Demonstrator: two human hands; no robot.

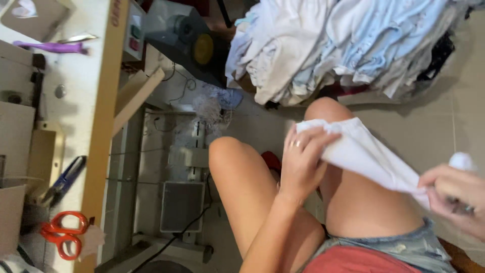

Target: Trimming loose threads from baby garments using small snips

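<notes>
A white piece of cloth [371,156] stretches across my lap above my bare knees. My left hand [302,159] pinches its far end between thumb and fingers, with a ring on one finger. At the right edge of the view, my right hand [453,194] grips the cloth's near end, bunched in the fist. The cloth hangs taut between both hands over my right thigh.
A sewing table [96,151] runs along the left, carrying orange-handled scissors [63,233], blue-handled snips [64,181] and a purple tool [53,47]. A foot pedal [182,205] and a motor [184,35] sit beneath it. Several white and pale blue garments [348,45] are heaped on the floor.
</notes>
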